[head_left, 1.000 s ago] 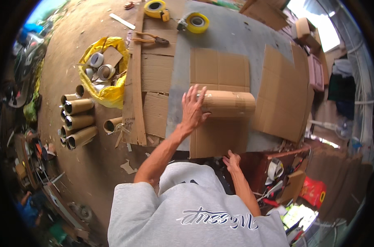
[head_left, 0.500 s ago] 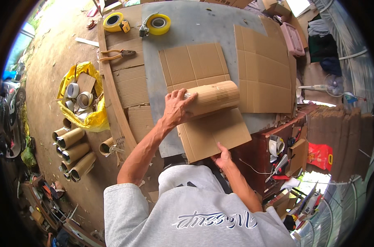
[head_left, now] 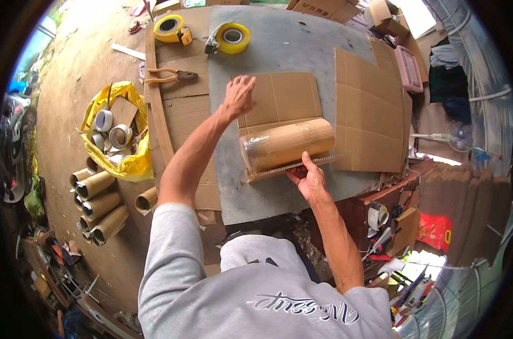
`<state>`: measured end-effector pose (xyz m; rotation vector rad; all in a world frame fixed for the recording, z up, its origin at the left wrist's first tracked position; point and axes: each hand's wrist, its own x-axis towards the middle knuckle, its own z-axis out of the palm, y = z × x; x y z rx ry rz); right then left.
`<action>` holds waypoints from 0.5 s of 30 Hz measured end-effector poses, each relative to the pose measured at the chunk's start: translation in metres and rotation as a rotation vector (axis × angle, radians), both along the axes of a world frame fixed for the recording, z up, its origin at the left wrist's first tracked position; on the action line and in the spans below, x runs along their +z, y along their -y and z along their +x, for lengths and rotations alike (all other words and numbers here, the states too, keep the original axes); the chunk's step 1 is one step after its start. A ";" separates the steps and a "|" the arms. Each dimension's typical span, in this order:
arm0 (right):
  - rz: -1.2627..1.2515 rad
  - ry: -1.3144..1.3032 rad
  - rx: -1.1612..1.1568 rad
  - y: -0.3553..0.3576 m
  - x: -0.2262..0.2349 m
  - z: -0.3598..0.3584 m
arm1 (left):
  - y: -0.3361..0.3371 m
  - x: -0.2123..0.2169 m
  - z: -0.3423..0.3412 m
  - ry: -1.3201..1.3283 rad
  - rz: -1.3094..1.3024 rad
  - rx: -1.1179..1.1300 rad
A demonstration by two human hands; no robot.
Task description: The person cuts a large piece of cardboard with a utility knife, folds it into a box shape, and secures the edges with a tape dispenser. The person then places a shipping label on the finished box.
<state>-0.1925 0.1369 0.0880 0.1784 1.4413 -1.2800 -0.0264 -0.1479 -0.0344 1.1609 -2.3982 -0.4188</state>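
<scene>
A brown cardboard cylinder (head_left: 290,141) lies crosswise on a creased cardboard sheet (head_left: 285,93), clear film shining at its left end. The sheet's near part is lifted against the cylinder, so its corrugated edge faces me. My right hand (head_left: 309,179) grips that near edge, thumb on top and fingers underneath. My left hand (head_left: 240,95) is raised over the sheet's far left corner, apart from the cylinder. Its fingers are loosely bent and slightly blurred, with nothing visible in them. Beyond it sits a yellow tape roll (head_left: 233,38) with a metal dispenser.
More creased cardboard (head_left: 372,113) lies at right on the grey tabletop (head_left: 268,206). Pliers (head_left: 172,75) and another tape roll (head_left: 169,27) lie at left. A yellow sack of scraps (head_left: 133,164) and several cardboard tubes (head_left: 101,206) stand on the floor at left.
My left hand has let go of the cylinder and moved up and away. My right hand has raised the sheet's near part, bringing it up against the cylinder.
</scene>
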 end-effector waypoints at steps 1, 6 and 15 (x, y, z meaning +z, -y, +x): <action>0.010 -0.001 0.007 0.000 0.000 -0.001 | 0.011 -0.005 -0.005 0.055 0.078 0.022; 0.018 0.013 0.011 -0.001 -0.010 -0.008 | 0.044 0.015 -0.043 0.370 0.193 0.077; -0.003 0.028 0.048 0.016 0.000 -0.001 | 0.019 0.094 -0.037 0.204 0.337 -0.464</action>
